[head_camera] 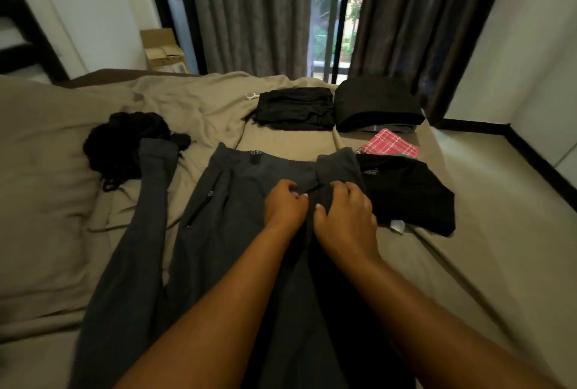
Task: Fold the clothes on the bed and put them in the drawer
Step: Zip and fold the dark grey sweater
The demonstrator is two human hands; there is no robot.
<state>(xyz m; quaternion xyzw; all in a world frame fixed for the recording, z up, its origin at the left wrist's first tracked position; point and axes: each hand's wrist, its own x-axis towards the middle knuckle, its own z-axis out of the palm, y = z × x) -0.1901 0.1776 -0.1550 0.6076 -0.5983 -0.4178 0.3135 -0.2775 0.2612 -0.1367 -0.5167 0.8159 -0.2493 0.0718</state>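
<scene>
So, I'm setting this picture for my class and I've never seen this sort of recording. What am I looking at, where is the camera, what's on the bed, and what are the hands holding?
There is no machine here, just a person's two bare hands. The single picture comes from a wide-angle camera worn on the person's head. It looks forward and down, so the arms reach in from the bottom edge. The left hand and the right hand both pinch the fabric of the grey trousers, which are spread out on the bed. Beyond them lie a flat folded black pile and a thicker folded black pile. To the right are a pink checked cloth and another folded black garment. A crumpled black garment lies on the left, not yet folded. No drawer is in view.
</scene>
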